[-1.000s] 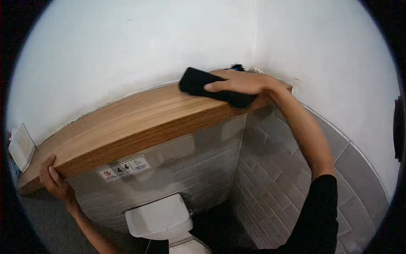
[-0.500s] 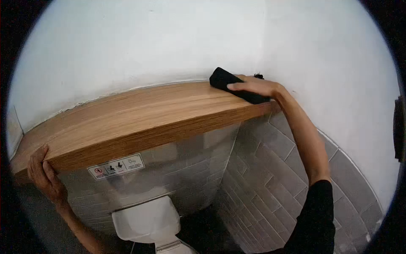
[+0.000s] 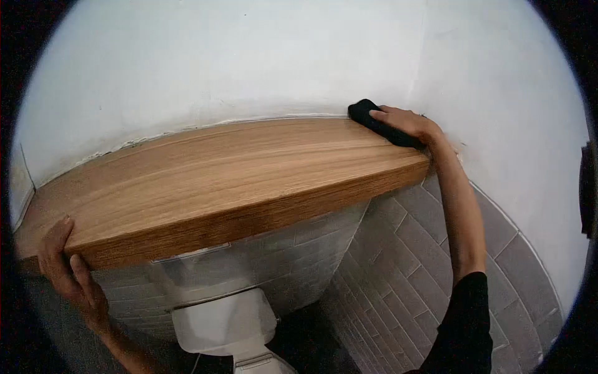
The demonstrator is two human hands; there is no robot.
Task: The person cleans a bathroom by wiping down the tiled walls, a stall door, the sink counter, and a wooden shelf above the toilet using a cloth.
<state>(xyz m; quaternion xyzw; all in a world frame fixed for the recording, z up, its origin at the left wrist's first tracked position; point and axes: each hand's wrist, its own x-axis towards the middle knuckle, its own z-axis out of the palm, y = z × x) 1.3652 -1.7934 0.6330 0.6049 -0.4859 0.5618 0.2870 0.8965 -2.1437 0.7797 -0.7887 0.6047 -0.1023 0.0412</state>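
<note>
A long wooden shelf (image 3: pixel 230 177) runs along the white wall. At its right end, close to the corner, my right hand (image 3: pixel 405 123) presses a folded black cloth (image 3: pixel 377 124) against the shelf top, thumb and fingers over it. My left hand (image 3: pixel 71 274) rests on the shelf's front edge at the far left, with fingers on top and the thumb apart, holding nothing loose.
Below the shelf stands a white toilet cistern (image 3: pixel 224 321) with part of the toilet under it. Grey tiles (image 3: pixel 405 249) cover the lower walls. A dark object (image 3: pixel 585 190) shows at the right edge.
My right hand has slid the black cloth rightwards along the shelf to the corner end. My left hand stays on the front edge, while the view has shifted.
</note>
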